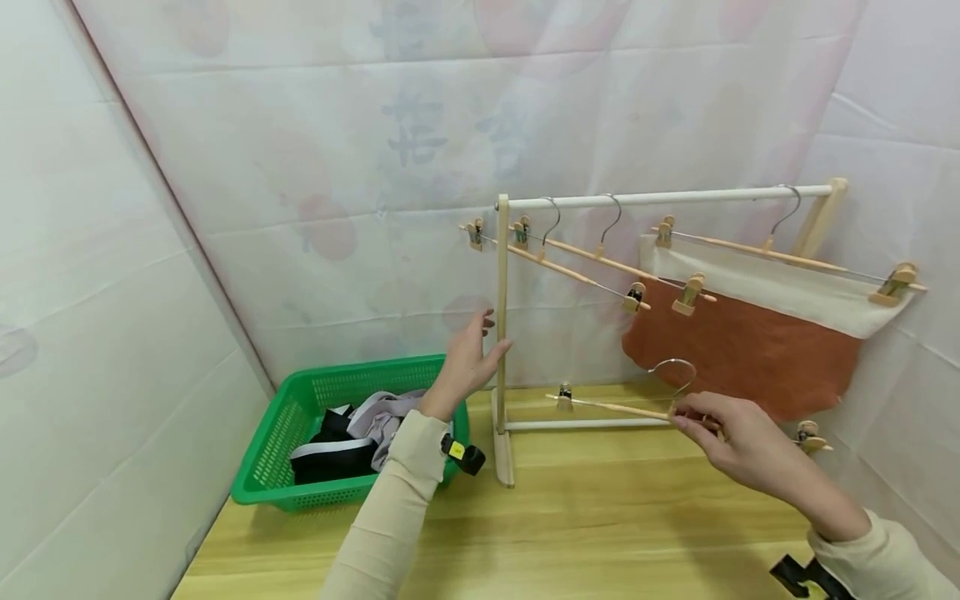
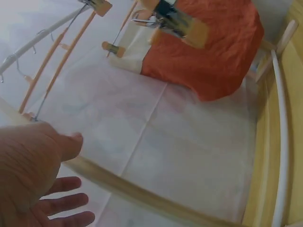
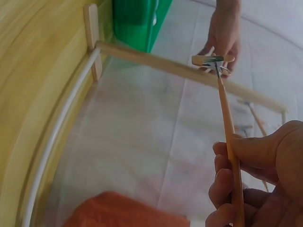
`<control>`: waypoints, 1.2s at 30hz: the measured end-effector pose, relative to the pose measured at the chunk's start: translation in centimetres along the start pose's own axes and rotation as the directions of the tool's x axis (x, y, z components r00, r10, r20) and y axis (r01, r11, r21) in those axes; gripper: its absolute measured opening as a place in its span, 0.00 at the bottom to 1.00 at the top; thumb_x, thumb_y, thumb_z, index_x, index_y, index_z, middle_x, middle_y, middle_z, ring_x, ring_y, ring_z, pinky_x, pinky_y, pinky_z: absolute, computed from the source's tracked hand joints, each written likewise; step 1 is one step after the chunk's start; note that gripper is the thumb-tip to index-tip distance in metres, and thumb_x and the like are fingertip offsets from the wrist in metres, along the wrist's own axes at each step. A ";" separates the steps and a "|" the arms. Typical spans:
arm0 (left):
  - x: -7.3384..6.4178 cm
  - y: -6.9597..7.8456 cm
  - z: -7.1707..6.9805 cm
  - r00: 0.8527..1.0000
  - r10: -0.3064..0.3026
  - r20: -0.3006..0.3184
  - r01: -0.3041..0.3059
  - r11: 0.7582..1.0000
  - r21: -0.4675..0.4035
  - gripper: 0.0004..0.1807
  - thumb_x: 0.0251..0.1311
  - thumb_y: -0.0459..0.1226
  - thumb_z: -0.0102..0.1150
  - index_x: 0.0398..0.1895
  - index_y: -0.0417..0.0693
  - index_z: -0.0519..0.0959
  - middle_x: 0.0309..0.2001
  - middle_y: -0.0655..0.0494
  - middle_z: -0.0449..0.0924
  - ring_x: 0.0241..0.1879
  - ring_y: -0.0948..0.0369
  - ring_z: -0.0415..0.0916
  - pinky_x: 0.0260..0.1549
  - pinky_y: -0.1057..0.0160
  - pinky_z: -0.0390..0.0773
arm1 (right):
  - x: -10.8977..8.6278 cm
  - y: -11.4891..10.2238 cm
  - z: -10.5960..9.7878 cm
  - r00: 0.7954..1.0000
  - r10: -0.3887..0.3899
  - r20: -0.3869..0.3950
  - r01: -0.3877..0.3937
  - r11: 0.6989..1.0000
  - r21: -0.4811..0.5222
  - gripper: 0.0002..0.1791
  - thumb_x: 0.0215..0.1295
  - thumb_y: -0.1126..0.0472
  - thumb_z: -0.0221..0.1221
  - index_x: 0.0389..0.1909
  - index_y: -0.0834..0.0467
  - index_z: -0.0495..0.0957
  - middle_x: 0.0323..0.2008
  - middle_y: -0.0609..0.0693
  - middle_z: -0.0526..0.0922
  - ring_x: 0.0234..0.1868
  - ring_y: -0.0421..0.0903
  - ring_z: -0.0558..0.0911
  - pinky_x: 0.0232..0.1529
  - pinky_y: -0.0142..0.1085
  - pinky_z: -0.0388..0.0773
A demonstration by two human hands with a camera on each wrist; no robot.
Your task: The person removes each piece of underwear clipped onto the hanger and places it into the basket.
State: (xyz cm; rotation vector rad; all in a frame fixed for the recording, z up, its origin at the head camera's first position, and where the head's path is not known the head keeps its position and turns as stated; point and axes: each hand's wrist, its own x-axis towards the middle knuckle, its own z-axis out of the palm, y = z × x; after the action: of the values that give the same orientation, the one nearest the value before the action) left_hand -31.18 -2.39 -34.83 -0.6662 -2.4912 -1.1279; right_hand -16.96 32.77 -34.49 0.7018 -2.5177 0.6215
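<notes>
**Clip hanger in R hand, L hand free**

Farthest L, beyond the L hand (image 1: pixel 465 360), I've got the green basket (image 1: pixel 322 497) w/ lilac cloth (image 1: pixel 378 417) and black cloth (image 1: pixel 333 462). L hand: fingers apart, nothing held, right by the post (image 1: pixel 502 287); can't tell if touching. Up and R of it, two bare hangers (image 1: pixel 566 271) hang off the rail (image 1: pixel 712 197).

Between hands, the held hanger (image 1: pixel 630 409) runs L from the R hand (image 1: pixel 742 437), whose thumb + fingers are clamped on the bar just below the hook (image 1: pixel 695 377). Behind and above R hand: rust-and-cream cloth (image 1: pixel 742 333), clipped up.

For good handling, I'd pinch close to the hook for balance, leave hook unblocked, and mind the L clip (image 1: pixel 565 397) re: snagging on the post. L hand's prob best used steadying that end.
</notes>
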 end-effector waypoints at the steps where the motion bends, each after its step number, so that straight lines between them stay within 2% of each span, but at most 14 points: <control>1: 0.2 0.0 0.2 1.000 0.004 -0.001 -0.004 1.000 -0.019 0.33 0.73 0.42 0.58 0.75 0.41 0.60 0.63 0.37 0.77 0.63 0.43 0.76 0.61 0.44 0.78 | 0.0 0.2 -0.2 1.000 0.009 -0.007 -0.009 1.000 -0.003 0.11 0.64 0.67 0.67 0.35 0.44 0.83 0.28 0.35 0.82 0.24 0.27 0.72 0.23 0.25 0.69; 5: 1.0 -0.1 0.9 0.999 0.038 -0.031 -0.040 0.997 -0.071 0.31 0.74 0.38 0.56 0.75 0.39 0.59 0.60 0.37 0.80 0.61 0.45 0.79 0.59 0.47 0.81 | 0.0 1.3 -0.9 0.999 0.029 -0.040 -0.031 0.999 -0.027 0.09 0.65 0.67 0.66 0.37 0.47 0.84 0.29 0.39 0.84 0.24 0.27 0.73 0.22 0.25 0.69; 10: 1.5 -0.8 1.8 0.995 0.034 -0.093 -0.045 0.991 -0.127 0.19 0.74 0.32 0.53 0.65 0.39 0.68 0.48 0.39 0.83 0.49 0.46 0.84 0.48 0.51 0.86 | 0.2 2.7 -1.9 0.996 0.058 -0.067 -0.063 0.996 -0.069 0.06 0.66 0.66 0.66 0.37 0.50 0.84 0.26 0.42 0.84 0.22 0.27 0.71 0.21 0.26 0.66; 13: 1.5 -1.3 2.2 0.996 0.008 -0.092 -0.021 0.990 -0.142 0.16 0.74 0.33 0.53 0.61 0.41 0.71 0.46 0.41 0.83 0.47 0.48 0.84 0.45 0.52 0.87 | 0.2 3.6 -2.8 0.992 0.103 -0.068 -0.110 0.988 -0.106 0.03 0.68 0.63 0.65 0.38 0.52 0.85 0.25 0.42 0.82 0.20 0.28 0.68 0.20 0.28 0.64; 18: 1.7 -1.6 2.4 0.996 0.014 -0.086 -0.027 0.988 -0.153 0.16 0.74 0.37 0.55 0.60 0.42 0.72 0.47 0.41 0.83 0.47 0.48 0.84 0.47 0.53 0.87 | 0.6 5.3 -4.3 0.985 0.156 -0.069 -0.165 0.976 -0.144 0.04 0.71 0.61 0.62 0.39 0.55 0.85 0.19 0.40 0.76 0.18 0.30 0.64 0.18 0.30 0.59; 20: 1.7 -1.7 2.5 0.996 0.014 -0.088 -0.029 0.986 -0.164 0.16 0.74 0.37 0.55 0.60 0.42 0.72 0.47 0.40 0.83 0.48 0.48 0.84 0.47 0.52 0.86 | 1.0 6.1 -4.9 0.982 0.177 -0.066 -0.185 0.970 -0.156 0.04 0.71 0.61 0.62 0.39 0.56 0.85 0.20 0.41 0.76 0.18 0.31 0.64 0.19 0.31 0.60; 25: 1.8 -1.9 2.5 0.997 0.001 -0.080 -0.015 0.984 -0.177 0.16 0.74 0.39 0.55 0.61 0.44 0.72 0.47 0.43 0.83 0.48 0.50 0.83 0.48 0.54 0.86 | 2.6 7.9 -6.4 0.970 0.240 -0.029 -0.241 0.951 -0.192 0.08 0.72 0.59 0.61 0.40 0.59 0.86 0.27 0.50 0.85 0.22 0.27 0.68 0.22 0.31 0.64; 28: 1.9 -2.0 2.5 0.997 -0.004 -0.078 -0.011 0.983 -0.184 0.17 0.75 0.40 0.55 0.62 0.45 0.72 0.48 0.44 0.83 0.48 0.52 0.83 0.47 0.55 0.86 | 3.9 8.6 -7.2 0.967 0.253 0.002 -0.248 0.948 -0.199 0.09 0.72 0.59 0.60 0.41 0.61 0.85 0.32 0.56 0.87 0.25 0.23 0.69 0.24 0.31 0.67; 31: 1.9 -2.1 2.6 0.997 -0.008 -0.083 -0.008 0.983 -0.185 0.18 0.75 0.40 0.55 0.62 0.45 0.72 0.48 0.44 0.83 0.49 0.52 0.83 0.47 0.55 0.86 | 5.2 9.0 -8.1 0.972 0.237 0.001 -0.232 0.955 -0.185 0.09 0.72 0.61 0.60 0.42 0.62 0.85 0.33 0.58 0.88 0.27 0.21 0.70 0.25 0.30 0.69; 34: 1.9 -2.1 2.6 0.996 -0.014 -0.087 -0.002 0.984 -0.180 0.18 0.75 0.40 0.55 0.63 0.45 0.72 0.48 0.44 0.83 0.49 0.51 0.83 0.48 0.54 0.86 | 6.7 8.9 -8.8 0.981 0.193 -0.035 -0.196 0.965 -0.174 0.07 0.70 0.63 0.61 0.39 0.62 0.86 0.31 0.58 0.87 0.27 0.22 0.70 0.25 0.26 0.67; 36: 1.9 -2.2 2.7 0.996 -0.017 -0.084 0.002 0.985 -0.175 0.18 0.75 0.41 0.55 0.63 0.45 0.72 0.48 0.44 0.83 0.49 0.52 0.83 0.48 0.54 0.86 | 7.7 8.5 -9.4 0.979 0.199 -0.044 -0.203 0.963 -0.176 0.07 0.70 0.62 0.60 0.39 0.61 0.86 0.32 0.59 0.87 0.26 0.23 0.70 0.25 0.27 0.67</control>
State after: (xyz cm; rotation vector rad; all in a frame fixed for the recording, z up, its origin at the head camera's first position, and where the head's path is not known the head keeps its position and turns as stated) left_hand -34.23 -1.04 -37.03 -0.6397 -2.3456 -1.3615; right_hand -24.88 41.45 -25.49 0.3740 -2.6000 0.4587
